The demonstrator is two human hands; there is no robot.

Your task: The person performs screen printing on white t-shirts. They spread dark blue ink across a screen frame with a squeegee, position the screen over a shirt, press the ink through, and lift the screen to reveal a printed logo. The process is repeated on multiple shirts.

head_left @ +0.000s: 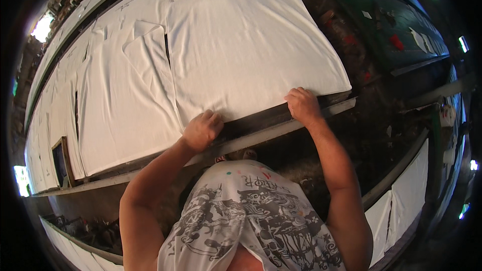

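A white fabric panel lies over a long board with a dark front edge. My left hand pinches the panel's front edge at its lower left, fingers curled. My right hand grips the same edge farther right, near the front corner, with its fingers bent. Left of this panel lie more white pieces, wrinkled, one with a folded-over flap.
A wood-framed screen stands at the board's far left. A green board with a red item runs along the back right. More white cloths lie on boards behind me at both sides.
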